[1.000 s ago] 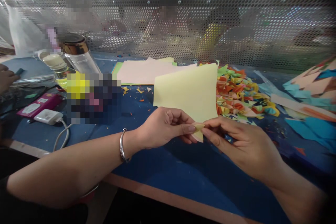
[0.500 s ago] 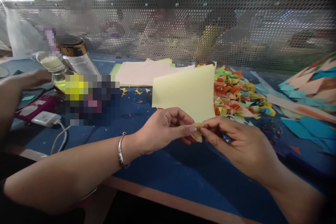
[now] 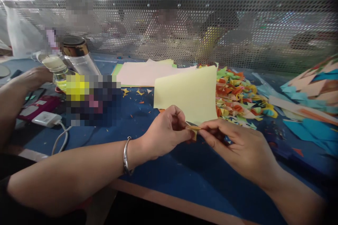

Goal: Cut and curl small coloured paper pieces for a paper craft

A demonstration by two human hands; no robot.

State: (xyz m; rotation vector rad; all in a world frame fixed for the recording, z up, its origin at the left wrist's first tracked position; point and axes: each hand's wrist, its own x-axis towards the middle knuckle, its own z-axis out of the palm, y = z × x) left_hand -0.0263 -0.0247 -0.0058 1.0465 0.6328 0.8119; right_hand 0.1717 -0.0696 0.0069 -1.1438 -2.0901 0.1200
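Between my two hands is a small folded piece of yellow paper [image 3: 194, 128]. My left hand [image 3: 173, 130], with a silver bangle at the wrist, pinches it between thumb and fingers from the left. From the right, the thumb and fingertips of my right hand [image 3: 229, 140] grip its other end. Just beyond them a large pale yellow sheet [image 3: 186, 95] rests with its surface curved. A pile of small folded paper pieces [image 3: 237, 95] in orange, yellow and green lies behind my right hand. My fingers hide part of the folded piece.
Stacked paper sheets [image 3: 142, 74] lie at the back. At left stand a bottle [image 3: 56, 66] and a tumbler [image 3: 81, 56], near a white charger [image 3: 47, 119] and another person's hand [image 3: 37, 77]. Blue paper [image 3: 308, 133] lies at right. A perforated metal panel [image 3: 148, 31] rises behind the table.
The folded yellow piece has been turned and now shows edge-on between my fingers. My left hand's fingers have curled in more, and its wrist has shifted slightly right.
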